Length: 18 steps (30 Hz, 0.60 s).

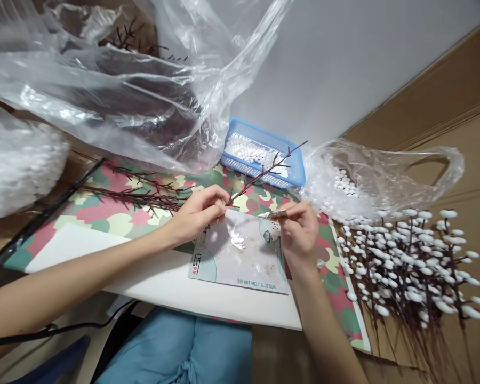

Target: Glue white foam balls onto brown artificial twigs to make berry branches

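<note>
**Entry: two hands, fine work above a glue mat**

Left hand: closed firmly, fingers and thumb wrapped around the lower end of a thin brown twig. The twig angles up and away, crossing in view over a blue plastic basket of white foam beads.

Right hand: pinching slim tweezers pencil-style, with a small white speck at the tip, too small to identify. The tip points at the twig and sits near it, apparently not touching.

Handling notes: a short grip on the twig limits wobble at its thin end. Holding both hands close together and directly above the mat appears the steadiest arrangement, and any glue drips would land on the mat.

Also present: a silicone mat printed "DIY HOT MELT GLUE GUN", bearing a white glue smear; bare twigs on a patterned sheet; a white board; a mass of beaded stems at right; a clear plastic bag holding more beads; clear plastic sheeting above; and a black cable near the person's blue trousers.
</note>
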Motion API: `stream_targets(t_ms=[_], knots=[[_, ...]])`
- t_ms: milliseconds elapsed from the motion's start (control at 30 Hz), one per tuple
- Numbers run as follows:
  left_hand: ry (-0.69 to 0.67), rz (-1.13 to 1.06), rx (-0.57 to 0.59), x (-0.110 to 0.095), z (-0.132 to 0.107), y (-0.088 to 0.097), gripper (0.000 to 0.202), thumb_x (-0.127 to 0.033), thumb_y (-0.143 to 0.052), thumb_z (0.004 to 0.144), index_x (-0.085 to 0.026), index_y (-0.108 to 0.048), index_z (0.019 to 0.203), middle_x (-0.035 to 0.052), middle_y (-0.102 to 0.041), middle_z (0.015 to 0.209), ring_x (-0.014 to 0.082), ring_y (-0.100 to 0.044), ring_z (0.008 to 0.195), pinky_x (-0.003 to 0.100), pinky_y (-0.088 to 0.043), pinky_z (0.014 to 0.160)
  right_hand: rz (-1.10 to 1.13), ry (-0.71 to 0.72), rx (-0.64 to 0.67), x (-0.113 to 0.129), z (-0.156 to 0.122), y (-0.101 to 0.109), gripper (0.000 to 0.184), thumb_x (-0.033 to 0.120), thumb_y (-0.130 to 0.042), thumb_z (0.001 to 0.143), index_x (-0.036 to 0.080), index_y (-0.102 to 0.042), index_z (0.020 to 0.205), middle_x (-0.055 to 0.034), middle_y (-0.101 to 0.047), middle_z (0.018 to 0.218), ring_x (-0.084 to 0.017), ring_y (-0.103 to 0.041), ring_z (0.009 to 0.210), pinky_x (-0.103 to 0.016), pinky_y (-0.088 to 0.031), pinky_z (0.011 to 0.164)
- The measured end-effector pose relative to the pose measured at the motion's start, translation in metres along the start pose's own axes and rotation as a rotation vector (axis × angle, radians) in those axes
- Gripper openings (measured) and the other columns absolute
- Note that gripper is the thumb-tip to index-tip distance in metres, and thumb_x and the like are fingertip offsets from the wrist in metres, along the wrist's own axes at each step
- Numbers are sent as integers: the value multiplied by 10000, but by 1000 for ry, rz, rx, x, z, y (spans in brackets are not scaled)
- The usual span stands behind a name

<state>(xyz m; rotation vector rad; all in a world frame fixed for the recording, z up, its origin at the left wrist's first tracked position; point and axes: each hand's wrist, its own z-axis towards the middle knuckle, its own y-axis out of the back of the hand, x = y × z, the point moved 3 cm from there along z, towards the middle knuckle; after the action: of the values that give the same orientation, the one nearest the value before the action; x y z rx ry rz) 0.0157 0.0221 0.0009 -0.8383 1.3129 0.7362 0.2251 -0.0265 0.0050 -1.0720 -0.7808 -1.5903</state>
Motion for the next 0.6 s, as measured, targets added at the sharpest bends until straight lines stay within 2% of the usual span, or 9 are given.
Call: stream_targets(t_ms=[233, 400, 600], knots=[[-10, 36, 19, 4, -1, 0, 101, -250, -522, 797, -167, -516, 855, -59, -522, 579, 89, -457, 528, 209, -349, 515, -95, 87, -7, -4, -9, -11, 155, 91, -587, 732, 237, -617, 775, 20, -607, 785, -136, -602, 745, -269, -492, 655], [-11, 56, 33, 5, -2, -1, 99, -237, -522, 802, -163, -527, 867, -54, -511, 612, 93, -489, 584, 208, -370, 563, -195, 98, -5, -8, -10, -15, 116, 118, -589, 759, 231, -614, 771, 18, -598, 777, -142, -589, 746, -281, -487, 668], [-19, 67, 37, 3, -2, -2, 75, -222, -518, 800, -161, -525, 844, -55, -496, 613, 93, -490, 588, 209, -363, 561, -175, 92, 4, -9, -10, -17, 125, 112, -600, 762, 233, -625, 781, 23, -593, 778, -137, -575, 746, -273, -469, 671]])
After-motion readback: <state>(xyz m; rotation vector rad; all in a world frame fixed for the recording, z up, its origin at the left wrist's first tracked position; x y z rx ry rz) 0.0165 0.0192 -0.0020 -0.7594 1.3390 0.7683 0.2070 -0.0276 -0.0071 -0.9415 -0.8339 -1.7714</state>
